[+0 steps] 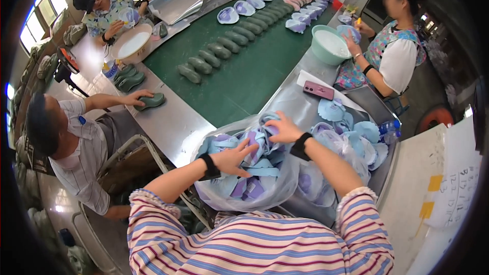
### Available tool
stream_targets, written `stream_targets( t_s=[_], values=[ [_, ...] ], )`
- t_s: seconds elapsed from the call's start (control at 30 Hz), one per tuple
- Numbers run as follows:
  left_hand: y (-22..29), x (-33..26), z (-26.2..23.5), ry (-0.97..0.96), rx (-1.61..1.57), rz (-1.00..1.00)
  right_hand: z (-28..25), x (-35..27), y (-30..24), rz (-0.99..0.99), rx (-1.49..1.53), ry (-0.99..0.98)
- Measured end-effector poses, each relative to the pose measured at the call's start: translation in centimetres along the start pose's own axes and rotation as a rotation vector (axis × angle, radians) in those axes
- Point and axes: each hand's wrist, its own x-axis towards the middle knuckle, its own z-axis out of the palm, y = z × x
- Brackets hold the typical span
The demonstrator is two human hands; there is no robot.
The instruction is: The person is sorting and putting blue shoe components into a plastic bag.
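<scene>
A clear plastic bag [216,201] full of light-blue and purple shaped pieces [253,189], which look like shoe parts, stands at the table's near end. Both my hands reach into its mouth. My left hand [234,158] lies over the pieces with its fingers spread. At the bag's far right side, my right hand [283,128] rests on more of them, its fingers apart; I see no firm grip on any piece. Right of the bag lies a loose heap of similar blue pieces [365,133], some within clear plastic.
A green conveyor belt [229,104] carries rows of dark green clogs [209,57] and blue-purple pieces. A pink phone [318,90] lies at right. Co-workers sit on both sides, near a mint basin [326,53] and a cream basin [125,46]. One person's hand holds a green clog [152,101].
</scene>
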Motion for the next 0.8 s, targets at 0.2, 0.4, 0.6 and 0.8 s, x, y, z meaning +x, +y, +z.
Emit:
stream_targets(
  t_s=[0.2, 0.4, 0.6, 0.8],
  values=[
    [-2.6, -1.0, 1.2, 0.048, 0.165, 0.021, -4.3, -4.5, 3.0, 0.075, 0.268, 0.111],
    [1.7, 1.1, 3.2, -0.047, 0.508, 0.017, -11.3, -9.0, -0.8, -0.011, 0.618, 0.362],
    [0.5, 0.5, 0.6, 0.257, -0.105, -0.013, -13.1, -12.2, -6.0, -0.278, 0.515, 0.707],
    [5.0, -1.9, 0.0, 0.571, -0.126, 0.081, -11.1, -12.7, -8.8, -0.597, 0.112, 1.046]
  ],
)
